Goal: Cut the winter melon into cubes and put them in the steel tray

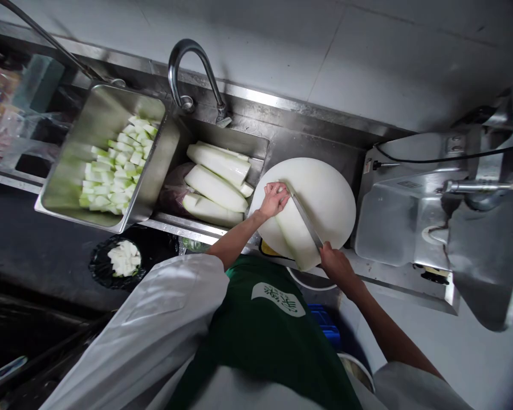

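Note:
On the round white cutting board (336, 196) lies a long, pale, peeled piece of winter melon (294, 236), its near end jutting over the board's front edge. My left hand (275, 200) presses on its far end with curled fingers, close to the knife's tip. The knife (306, 221) lies lengthwise along the melon, and my right hand (335, 265) is closed round its handle. How deep the blade sits I cannot tell. Left of the board, several large peeled melon pieces (218, 188) rest in the sink.
A deep steel pan (154, 196) with cut melon chunks (115, 171) stands over the left side of the sink. Behind is a curved faucet (192, 44). A metal slicing machine (387, 222) sits to the right. Below left, a black-lined bin (94, 267) holds white scraps.

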A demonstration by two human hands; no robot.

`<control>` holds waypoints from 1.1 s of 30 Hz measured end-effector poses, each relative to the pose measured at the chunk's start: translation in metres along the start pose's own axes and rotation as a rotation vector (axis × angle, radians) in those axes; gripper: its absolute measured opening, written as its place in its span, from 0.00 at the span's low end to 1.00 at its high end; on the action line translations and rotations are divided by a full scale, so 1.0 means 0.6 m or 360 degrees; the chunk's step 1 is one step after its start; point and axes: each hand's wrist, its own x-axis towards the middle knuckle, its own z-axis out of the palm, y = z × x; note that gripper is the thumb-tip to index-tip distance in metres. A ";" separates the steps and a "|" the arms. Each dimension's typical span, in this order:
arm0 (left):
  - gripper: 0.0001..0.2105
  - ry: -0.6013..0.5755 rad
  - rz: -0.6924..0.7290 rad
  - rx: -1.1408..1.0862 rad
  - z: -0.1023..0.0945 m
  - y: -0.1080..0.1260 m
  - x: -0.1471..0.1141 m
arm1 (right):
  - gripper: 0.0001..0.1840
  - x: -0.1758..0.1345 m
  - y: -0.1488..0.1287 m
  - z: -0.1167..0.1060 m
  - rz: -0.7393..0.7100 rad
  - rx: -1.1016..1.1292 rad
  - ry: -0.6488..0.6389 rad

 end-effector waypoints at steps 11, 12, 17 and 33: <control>0.13 0.0039 -0.0052 -0.0015 -0.001 0.005 -0.005 | 0.13 -0.048 0.041 0.091 0.0082 0.0061 -0.0033; 0.13 0.0044 -0.0049 -0.0013 -0.003 0.006 -0.005 | 0.13 -0.039 0.040 0.096 0.0095 0.0077 -0.0009; 0.13 0.0085 0.0010 0.0003 -0.036 0.012 -0.023 | 0.13 -0.019 0.044 0.086 0.0053 0.0092 0.0049; 0.10 -0.0085 0.0043 -0.0012 -0.075 0.004 0.002 | 0.17 0.016 -0.109 -0.053 -0.0080 0.0046 0.0361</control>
